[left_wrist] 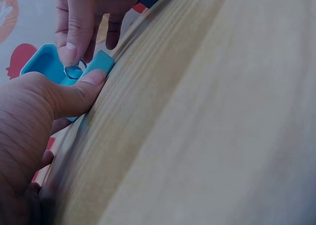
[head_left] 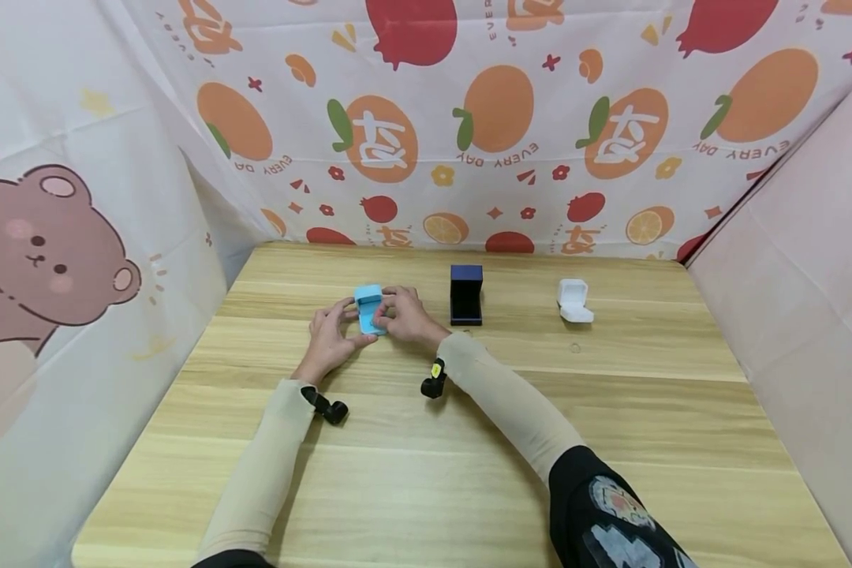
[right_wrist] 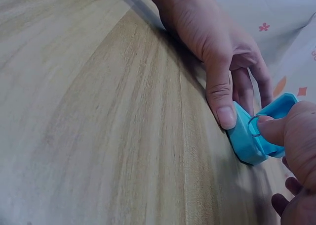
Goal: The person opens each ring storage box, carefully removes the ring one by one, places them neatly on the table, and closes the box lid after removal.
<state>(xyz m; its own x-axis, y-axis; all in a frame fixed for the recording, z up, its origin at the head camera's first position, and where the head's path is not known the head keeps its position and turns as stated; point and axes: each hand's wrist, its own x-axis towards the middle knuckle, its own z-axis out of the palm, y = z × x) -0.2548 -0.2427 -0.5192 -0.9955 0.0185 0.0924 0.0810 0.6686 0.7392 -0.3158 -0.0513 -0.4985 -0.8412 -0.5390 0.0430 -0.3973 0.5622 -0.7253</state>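
A light blue ring box stands with its lid up on the table's left half. My left hand grips the box from the left, its thumb on the front of the base. With thumb and fingertips my right hand pinches a thin silver ring at the box's opening. In the right wrist view the ring stands up just over the base, partly hidden by the thumb. How deep it sits in the slot I cannot tell.
To the right of my hands stands a dark blue box with a black inside, lid up. Farther right is a small white ring box, also with its lid up. A printed cloth hangs behind the wooden table.
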